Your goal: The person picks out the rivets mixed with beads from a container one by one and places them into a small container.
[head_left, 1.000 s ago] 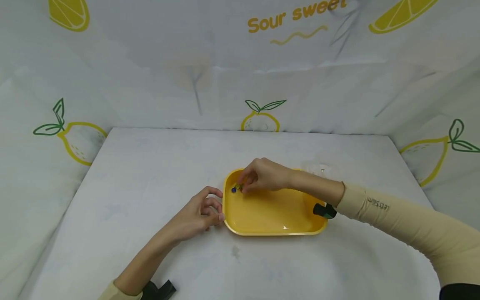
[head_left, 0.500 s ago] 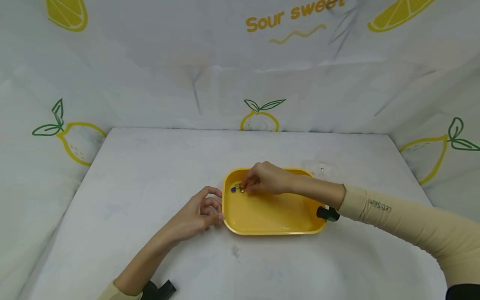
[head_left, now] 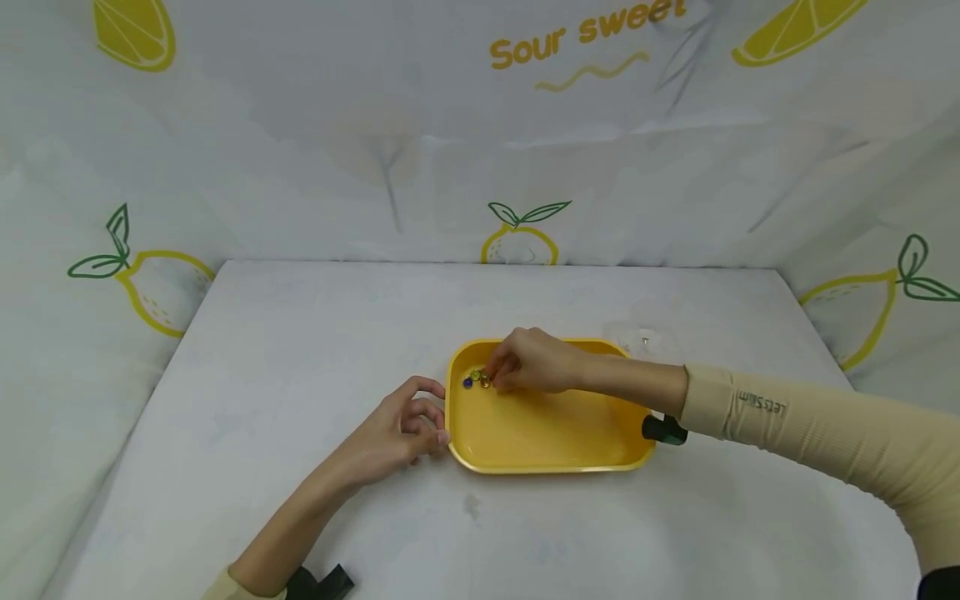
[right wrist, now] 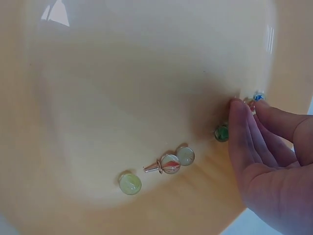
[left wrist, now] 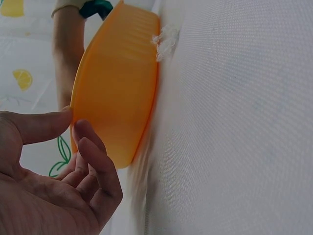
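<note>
A yellow tray (head_left: pixel 555 433) stands on the white table. My left hand (head_left: pixel 401 429) holds its left end, thumb tip at the rim and curled fingers beside the outer wall. Inside, at the far left, my right hand (head_left: pixel 534 362) has thumb and fingertips pinched around a small orange-tinted marble (right wrist: pixel 250 105), mostly hidden by the fingers. Close by lie a blue marble (head_left: pixel 468 382), a yellow-green marble (head_left: pixel 476 375) and an amber marble (head_left: pixel 485 382). The right wrist view also shows a green marble (right wrist: pixel 221 133) beside the fingers.
Along the tray's side in the right wrist view are a red-streaked marble (right wrist: pixel 170 164), a pale marble (right wrist: pixel 186 155), a yellowish marble (right wrist: pixel 130 184) and a small clear stem-like piece (right wrist: pixel 153 167). A clear, shallow container (head_left: pixel 660 340) sits behind the tray's right end.
My right hand has shifted slightly right and nearer, uncovering the amber marble beside the blue and yellow-green ones. The left hand and the tray stay in place.
</note>
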The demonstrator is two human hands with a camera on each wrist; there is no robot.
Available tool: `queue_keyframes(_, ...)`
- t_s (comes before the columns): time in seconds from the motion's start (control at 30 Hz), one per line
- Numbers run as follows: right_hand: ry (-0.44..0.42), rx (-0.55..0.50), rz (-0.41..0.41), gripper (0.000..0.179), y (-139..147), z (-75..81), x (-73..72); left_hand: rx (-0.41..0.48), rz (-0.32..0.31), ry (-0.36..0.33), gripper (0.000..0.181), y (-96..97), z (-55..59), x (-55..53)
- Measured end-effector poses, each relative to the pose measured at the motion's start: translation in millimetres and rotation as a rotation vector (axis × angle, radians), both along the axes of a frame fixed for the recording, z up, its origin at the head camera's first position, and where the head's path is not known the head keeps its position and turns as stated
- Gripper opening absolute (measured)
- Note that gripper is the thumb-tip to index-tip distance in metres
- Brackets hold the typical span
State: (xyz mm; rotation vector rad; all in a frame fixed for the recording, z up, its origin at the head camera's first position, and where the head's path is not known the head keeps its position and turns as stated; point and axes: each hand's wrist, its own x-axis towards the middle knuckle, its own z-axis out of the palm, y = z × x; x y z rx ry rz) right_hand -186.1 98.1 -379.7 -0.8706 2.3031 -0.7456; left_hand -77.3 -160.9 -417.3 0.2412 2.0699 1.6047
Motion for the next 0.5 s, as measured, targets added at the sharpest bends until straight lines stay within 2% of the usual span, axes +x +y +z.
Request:
queue_keyframes(0.2, -0.004, -0.002, -0.027, 0.020, 1.0, -3.3, 2.4, 0.004, -0.010, 0.010, 0.054, 0.3, -0.5, 0.2)
queue_keyframes(0.5, 0.021, -0.003, -0.004, 0.017, 1.4, -7.7, 2.3, 0.005, -0.012, 0.014, 0.055, 0.5, 0.1, 0.4)
